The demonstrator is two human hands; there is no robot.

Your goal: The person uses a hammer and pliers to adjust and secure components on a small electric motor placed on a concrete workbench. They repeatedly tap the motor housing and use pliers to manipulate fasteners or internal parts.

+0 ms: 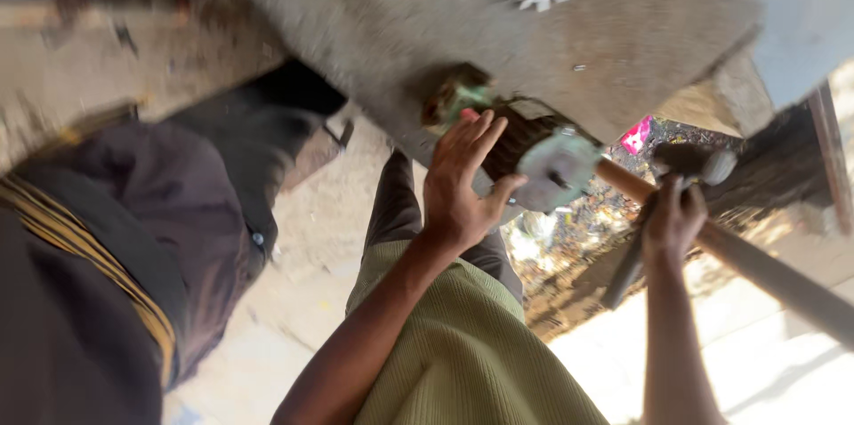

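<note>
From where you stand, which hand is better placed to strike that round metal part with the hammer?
Probably the right hand: it already grips the hammer, its head close to the round metal part. The left hand is open, fingers spread beside that part, seemingly steadying it, and holds no tool.

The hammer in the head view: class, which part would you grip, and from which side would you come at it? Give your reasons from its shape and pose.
Probably the hammer is best gripped on its dark handle, just below the head, where the right hand already wraps it. Come from the near side: the handle is slim and bare there, while the head lies close to the long wooden pole and the round metal disc.
</note>
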